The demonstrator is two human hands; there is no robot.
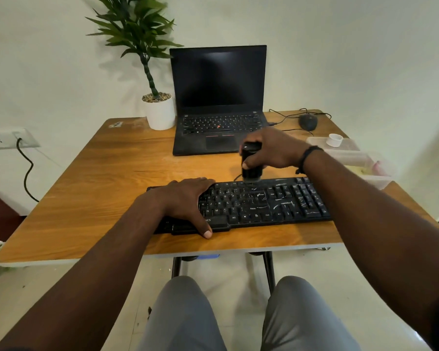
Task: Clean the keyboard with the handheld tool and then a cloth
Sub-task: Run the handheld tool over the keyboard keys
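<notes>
Right hand (274,150) grips the handheld tool (250,163) at the keyboard (276,201) top row; left hand (185,201) rests flat. Apparently mid-pass; cloth wipe remains.

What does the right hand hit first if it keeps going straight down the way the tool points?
The keyboard: the right hand holds the handheld tool upright, its tip apparently at the top key row already; depth unclear.

Both forearms are bare, no sleeves. A black band (308,157) circles the right wrist. Grey trousers (188,315) cover both thighs at 6 o'clock.
</notes>
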